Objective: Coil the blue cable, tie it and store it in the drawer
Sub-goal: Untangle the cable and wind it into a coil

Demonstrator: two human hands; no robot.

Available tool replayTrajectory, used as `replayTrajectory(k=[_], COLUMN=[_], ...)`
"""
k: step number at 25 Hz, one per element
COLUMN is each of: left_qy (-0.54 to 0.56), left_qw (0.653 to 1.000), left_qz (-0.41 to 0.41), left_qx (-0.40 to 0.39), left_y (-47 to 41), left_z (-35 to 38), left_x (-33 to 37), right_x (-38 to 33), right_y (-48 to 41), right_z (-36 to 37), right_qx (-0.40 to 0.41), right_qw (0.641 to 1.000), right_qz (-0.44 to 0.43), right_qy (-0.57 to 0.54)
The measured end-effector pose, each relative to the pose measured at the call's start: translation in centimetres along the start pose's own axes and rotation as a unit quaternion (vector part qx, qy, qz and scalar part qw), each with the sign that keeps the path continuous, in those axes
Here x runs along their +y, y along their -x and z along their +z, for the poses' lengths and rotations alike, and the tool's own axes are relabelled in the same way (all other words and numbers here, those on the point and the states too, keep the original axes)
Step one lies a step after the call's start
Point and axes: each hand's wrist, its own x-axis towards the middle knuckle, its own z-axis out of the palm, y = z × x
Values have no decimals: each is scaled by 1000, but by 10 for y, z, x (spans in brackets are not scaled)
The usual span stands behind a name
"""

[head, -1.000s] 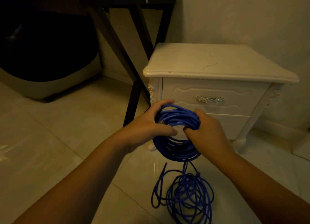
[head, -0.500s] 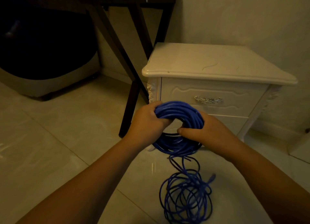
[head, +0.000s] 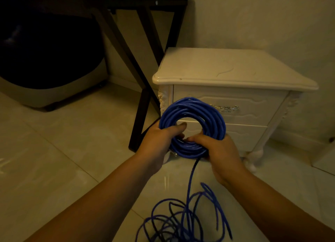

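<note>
Blue cable [head: 192,107]: coiled ring, frame centre, before the shut drawer [head: 253,105]; slack [head: 181,221] tangled bottom centre.
Left hand [head: 161,142]: clamped lower left, pinning loops.
Right hand [head: 223,154]: clamped lower right (feeding slack, I'd guess).

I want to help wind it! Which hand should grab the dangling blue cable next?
Probably the right hand: the loose blue cable strand hangs from the round blue cable coil beside it, while the left hand grips the coil's left side, steadying it.
</note>
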Motion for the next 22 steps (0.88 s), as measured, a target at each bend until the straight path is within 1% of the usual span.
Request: replayTrajectory(k=[1,2,3,4,5,6,7,8,9,10,11,12,13,15,16,17,18,19,22], left_qy=[-37,-67,-102,-161,-243,-327,-397,-442,-456,-450,-433,-407,-374,-292,-247,-205,-170,-141,-77], left_qw=[999,997,991,977,950,914,878,854,847,850,859,873,891,935,954,968,977,983,992], left_qz=[13,35,70,117,164,199,222,234,245,255,262,262,252,201,171,147,128,112,69], left_qx=[-19,-34,-52,-76,-107,-135,-147,-141,-124,-102,-80,-62,-50,-22,-6,10,26,37,66], left_y=[0,0,0,1,1,3,4,5,4,3,2,2,0,-1,-1,0,0,-1,0], left_z=[-3,-8,-13,-17,-18,-18,-16,-13,-10,-7,-4,-3,-1,-1,-2,-3,-4,-5,-7], left_x=[3,8,11,15,16,16,13,10,8,6,5,5,5,7,9,11,14,15,13], right_x=[-2,-7,-11,-14,-16,-16,-16,-16,-17,-18,-19,-20,-20,-18,-15,-11,-7,-3,6], right_y=[-4,-6,-7,-6,-5,-3,-1,-1,0,1,2,2,2,0,0,0,0,0,-2], right_z=[-5,-9,-12,-14,-14,-14,-12,-11,-10,-10,-10,-11,-12,-12,-12,-12,-10,-9,-2], right_qx=[11,6,-14,-38,-62,-83,-98,-103,-98,-85,-69,-52,-38,-31,-42,-60,-77,-86,-90], right_qw=[999,993,980,959,935,909,883,860,845,839,840,851,875,939,964,979,986,989,994], right_qz=[-23,-52,-85,-111,-130,-142,-154,-166,-179,-196,-213,-222,-212,-134,-76,-20,22,46,64], right_qy=[46,109,181,257,325,384,433,471,494,501,494,473,434,317,252,193,147,112,3])
